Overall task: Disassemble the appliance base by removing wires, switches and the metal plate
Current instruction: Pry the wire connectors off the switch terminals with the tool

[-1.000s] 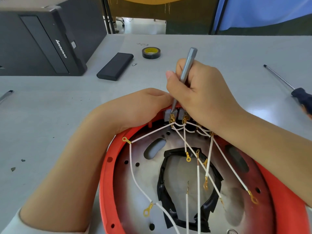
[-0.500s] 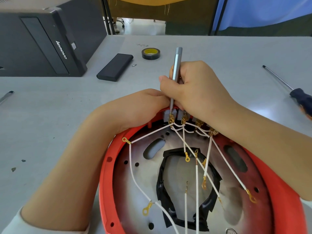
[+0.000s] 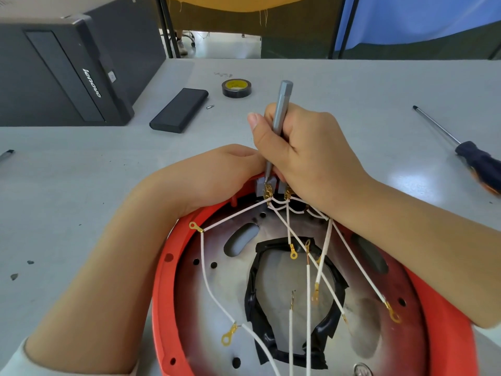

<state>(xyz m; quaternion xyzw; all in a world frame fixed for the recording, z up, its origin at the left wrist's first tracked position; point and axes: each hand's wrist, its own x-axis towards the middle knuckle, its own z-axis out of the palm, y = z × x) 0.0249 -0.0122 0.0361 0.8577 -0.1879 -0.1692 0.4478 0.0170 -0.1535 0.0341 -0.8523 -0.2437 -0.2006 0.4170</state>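
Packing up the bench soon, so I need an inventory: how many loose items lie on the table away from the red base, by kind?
Tape rolls: 1
Black flat cases: 1
Screwdrivers lying on the table: 1
Loose bits: 1
Computer towers: 1
Total: 5
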